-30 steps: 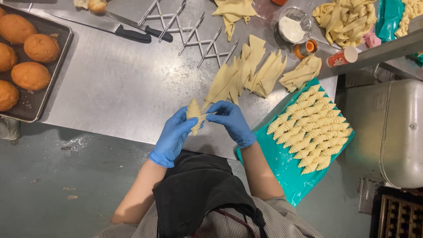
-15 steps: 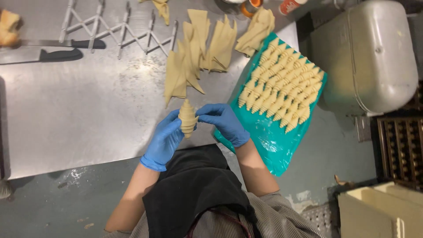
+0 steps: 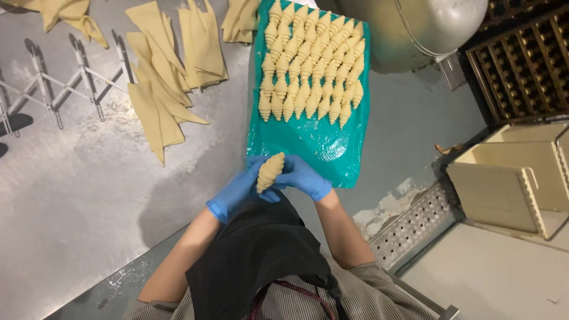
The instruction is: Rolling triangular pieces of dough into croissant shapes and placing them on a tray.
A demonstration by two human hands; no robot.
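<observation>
I have the rolled croissant in a two-handed grip: my left hand cups it from below and behind, my right hand pinches it on the other side, both in blue gloves, both closed on the dough. It sits upright between my fingers, just above the near edge of the teal tray, off the desk. To do this well I judge that I should press only lightly, so the ridged layers are not flattened, keep the tip tucked under, and bring it down in line with the others. The piece is pale, raw, spindle-shaped, fat in the middle and tapering to both ends, with stepped coils showing clearly. Beyond it on the tray lie the rows of shaped croissants, packed touching one another. To the left, on the floured desk, are the cut dough triangles in overlapping heaps, and further left a metal expanding cutter.
</observation>
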